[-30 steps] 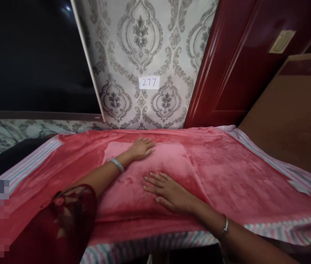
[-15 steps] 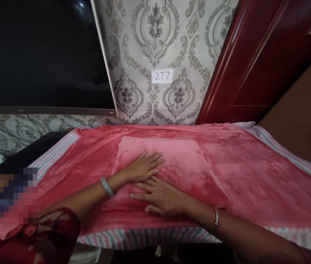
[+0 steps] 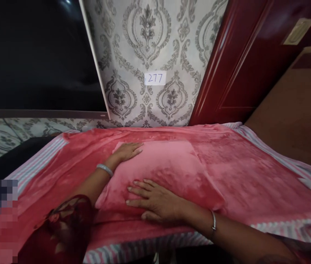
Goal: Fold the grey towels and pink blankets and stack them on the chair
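A folded pink plush cloth (image 3: pixel 169 157) lies flat on a larger red-pink plush blanket (image 3: pixel 249 176). My left hand (image 3: pixel 129 151) rests palm down on the cloth's far left corner, fingers stretched out to the right. Lower down, my right hand (image 3: pixel 157 201) lies with spread fingers on the near part of the cloth, pointing left. Neither hand grips anything. Each wrist wears a bracelet.
Beneath the blanket shows a striped cloth (image 3: pixel 38 167) along the edges. A dark television screen (image 3: pixel 34 55) stands at the back left. Behind are patterned wallpaper with a paper label (image 3: pixel 155 78) reading 277, a dark red door (image 3: pixel 235 66) and a brown board (image 3: pixel 295 113) at the right.
My left hand has slid left and away, from beside my right hand to the cloth's far left corner. My right hand stays nearly in place. The view has shifted slightly.
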Demonstrator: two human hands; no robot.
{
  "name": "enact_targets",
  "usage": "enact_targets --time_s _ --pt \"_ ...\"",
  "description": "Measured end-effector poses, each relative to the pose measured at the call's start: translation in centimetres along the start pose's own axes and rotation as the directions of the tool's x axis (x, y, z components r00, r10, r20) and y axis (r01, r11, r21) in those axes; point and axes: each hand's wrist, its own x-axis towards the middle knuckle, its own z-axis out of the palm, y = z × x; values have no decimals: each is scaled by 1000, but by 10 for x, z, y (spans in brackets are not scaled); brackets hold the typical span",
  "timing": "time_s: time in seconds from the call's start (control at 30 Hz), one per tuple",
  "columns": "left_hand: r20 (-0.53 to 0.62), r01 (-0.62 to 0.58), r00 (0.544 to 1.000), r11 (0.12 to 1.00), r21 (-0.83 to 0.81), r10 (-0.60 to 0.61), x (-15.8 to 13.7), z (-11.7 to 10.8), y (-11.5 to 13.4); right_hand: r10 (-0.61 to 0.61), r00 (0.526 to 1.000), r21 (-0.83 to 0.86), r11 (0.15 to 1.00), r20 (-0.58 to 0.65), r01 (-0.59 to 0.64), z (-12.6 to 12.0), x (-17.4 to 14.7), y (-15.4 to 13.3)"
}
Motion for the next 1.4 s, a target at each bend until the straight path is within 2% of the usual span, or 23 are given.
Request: enact_targets --time_s 0.2,0.37,0.43,0.53,0.6,0.67,0.73,0.83,0.97,1.07,1.13,1.3,1.4 --pt "-22 55 998 996 65 -54 -2 -4 7 7 999 -38 999 -46 -9 0 0 -2" --pt "-44 104 994 985 141 -99 -5 -21 31 3 997 -85 996 -76 -10 -2 0 -8" --pt "-48 47 998 988 148 -40 -6 -24 51 -10 995 -105 994 -104 -1 -5 -5 -14" --pt "13 -165 986 980 107 164 -6 -21 93 16 978 -111 993 -208 -39 -13 -22 -19" --pt "68 -326 944 943 65 322 -1 -18 124 95 946 -106 985 -309 -134 -20 -42 -17" --pt "108 -432 898 901 41 426 9 -15 153 186 901 -113 962 -391 -248 -25 -65 -12" --pt "138 -475 874 879 37 467 24 -13 178 267 865 -143 924 -424 -355 -26 -87 -5" --pt "163 -467 877 882 59 453 49 -4 199 411 825 -185 842 -387 -507 -15 -111 3" --pt "122 -483 874 869 105 471 69 20 201 540 783 -173 778 -308 -604 7 -120 9" --pt "81 -526 851 844 105 519 76 31 193 546 782 -148 783 -301 -604 15 -119 10" --pt "95 -524 851 847 93 516 84 31 189 532 785 -144 791 -317 -594 16 -119 11" --pt "117 -362 927 931 35 356 120 26 185 512 784 -141 799 -351 -585 16 -120 12" --pt "95 -301 949 953 -9 301 141 30 183 519 786 -128 801 -336 -584 17 -121 12"
